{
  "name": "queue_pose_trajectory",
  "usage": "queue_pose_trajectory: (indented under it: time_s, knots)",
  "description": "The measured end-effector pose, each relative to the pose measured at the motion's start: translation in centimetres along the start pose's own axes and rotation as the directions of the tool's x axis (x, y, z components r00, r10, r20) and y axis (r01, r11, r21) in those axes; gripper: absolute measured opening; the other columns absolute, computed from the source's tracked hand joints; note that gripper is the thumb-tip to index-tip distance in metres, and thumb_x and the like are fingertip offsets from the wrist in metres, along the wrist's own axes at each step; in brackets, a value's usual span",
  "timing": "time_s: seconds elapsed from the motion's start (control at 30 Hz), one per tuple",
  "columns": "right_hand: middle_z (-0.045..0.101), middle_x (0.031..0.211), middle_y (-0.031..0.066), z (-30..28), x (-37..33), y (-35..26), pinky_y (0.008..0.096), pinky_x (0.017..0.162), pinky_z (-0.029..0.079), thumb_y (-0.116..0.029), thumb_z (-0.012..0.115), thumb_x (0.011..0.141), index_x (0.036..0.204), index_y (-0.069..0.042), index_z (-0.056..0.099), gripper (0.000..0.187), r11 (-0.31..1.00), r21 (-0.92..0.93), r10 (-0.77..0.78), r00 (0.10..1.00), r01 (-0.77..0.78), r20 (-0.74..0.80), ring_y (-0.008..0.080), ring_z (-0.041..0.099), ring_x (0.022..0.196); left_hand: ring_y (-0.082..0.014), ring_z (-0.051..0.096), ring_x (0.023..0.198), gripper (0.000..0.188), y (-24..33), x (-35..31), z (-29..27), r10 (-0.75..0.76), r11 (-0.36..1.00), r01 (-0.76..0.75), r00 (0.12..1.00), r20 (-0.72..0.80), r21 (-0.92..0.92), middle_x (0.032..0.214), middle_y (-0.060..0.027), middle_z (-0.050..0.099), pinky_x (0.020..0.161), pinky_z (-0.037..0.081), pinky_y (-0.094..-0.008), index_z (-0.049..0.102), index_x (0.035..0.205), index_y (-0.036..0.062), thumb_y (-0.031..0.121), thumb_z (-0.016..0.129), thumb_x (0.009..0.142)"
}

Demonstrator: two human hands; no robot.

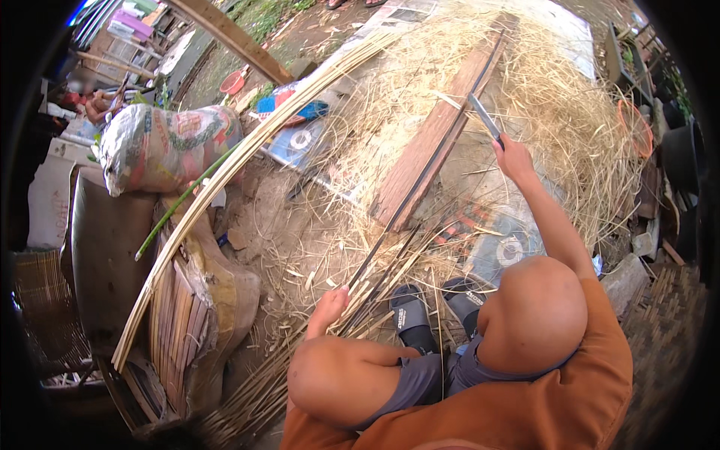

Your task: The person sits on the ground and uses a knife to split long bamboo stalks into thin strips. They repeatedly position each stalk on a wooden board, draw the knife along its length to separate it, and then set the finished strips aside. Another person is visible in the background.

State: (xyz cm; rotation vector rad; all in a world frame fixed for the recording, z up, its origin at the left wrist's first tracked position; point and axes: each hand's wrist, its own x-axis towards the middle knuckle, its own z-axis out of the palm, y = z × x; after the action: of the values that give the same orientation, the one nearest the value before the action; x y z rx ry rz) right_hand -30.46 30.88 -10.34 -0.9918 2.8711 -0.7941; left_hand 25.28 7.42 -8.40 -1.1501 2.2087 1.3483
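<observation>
My left hand, beside my left knee, is closed around the near end of a long, thin dark strip. The strip runs away from me along the length of a reddish-brown wooden plank lying on the ground. In my right hand is a knife, gripped by its handle. Its blade points away and to the left, its tip over the plank close to the dark strip. A pale sliver lies at the plank near the blade tip. More dark strips rest on the ground beside my left hand.
Curly pale shavings surround the plank. A bundle of long pale strips arches across the left, past a stuffed sack and a green stalk. Split wood pieces stand below. Another person is at the far left.
</observation>
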Motion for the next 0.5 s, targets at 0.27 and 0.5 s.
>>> queue_pose_trajectory:
  time_s: [0.27, 0.5]
  knots:
    - [0.067, 0.085, 0.0123, 5.9, -18.4, -12.8, 0.0451, 0.063, 0.056, -0.048, 0.061, 0.091, 0.128, -0.021, 0.058, 0.045, 0.772, 0.234, -0.635, 0.739, 0.591, 0.226, 0.0341, 0.068, 0.074, -0.0498, 0.062, 0.067, 0.039, 5.3, 2.6, 3.4, 0.285, 0.850, -0.110, 0.919, -0.274, 0.515, 0.070, -0.0285, 0.063, 0.063, 0.048, -0.0580, 0.053, 0.095, 0.0011, 0.037, 0.041, 0.103]
    - [0.061, 0.082, 0.0136, 4.6, -10.8, -9.9, 0.0446, 0.057, 0.053, -0.054, 0.052, 0.096, 0.131, -0.022, 0.055, 0.048, 0.807, 0.104, -0.584, 0.761, 0.581, 0.281, 0.0327, 0.066, 0.068, -0.0499, 0.063, 0.064, 0.038, 4.4, 2.0, 3.0, 0.314, 0.817, -0.102, 0.904, -0.289, 0.567, 0.065, -0.0290, 0.062, 0.059, 0.050, -0.0590, 0.052, 0.093, 0.0027, 0.037, 0.040, 0.104]
